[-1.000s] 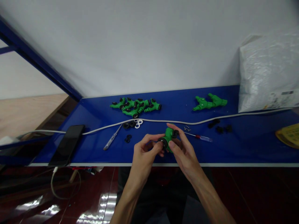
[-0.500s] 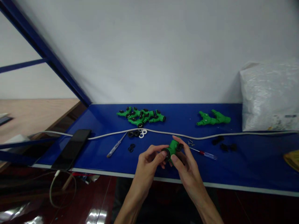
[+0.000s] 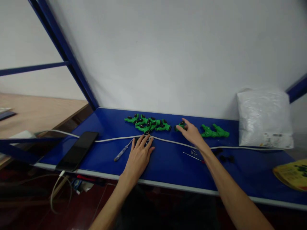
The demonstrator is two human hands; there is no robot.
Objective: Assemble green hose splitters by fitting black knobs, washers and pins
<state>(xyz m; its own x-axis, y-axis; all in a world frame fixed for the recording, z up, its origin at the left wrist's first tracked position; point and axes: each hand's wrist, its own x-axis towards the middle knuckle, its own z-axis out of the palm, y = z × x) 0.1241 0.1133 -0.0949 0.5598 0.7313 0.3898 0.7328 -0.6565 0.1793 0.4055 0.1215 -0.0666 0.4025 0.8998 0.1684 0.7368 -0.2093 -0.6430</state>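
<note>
My right hand (image 3: 192,131) reaches to the back of the blue tabletop. Its thumb and fingers are around a green Y-shaped hose connector (image 3: 179,126) with black fittings, partly hidden by the hand. My left hand (image 3: 139,154) lies palm down with fingers stretched out over a cluster of black and white ring washers (image 3: 150,138). Most of those rings are covered by the fingers. Just beyond it lies a pile of green hose connectors (image 3: 146,123) with black fittings. Right of my right hand are two plain green Y-shaped connector bodies (image 3: 214,131).
A clear-handled screwdriver (image 3: 122,152) lies left of my left hand. Another screwdriver (image 3: 193,156), small screws (image 3: 193,152) and black parts (image 3: 226,158) sit near my right forearm. A white cable (image 3: 115,139) crosses the table. A phone (image 3: 78,150) and a white plastic package (image 3: 265,118) flank the area.
My hands have separated. The right hand carried the green connector from the front to the back, beside the pile. The left hand moved left onto the ring washers, and the view shifted.
</note>
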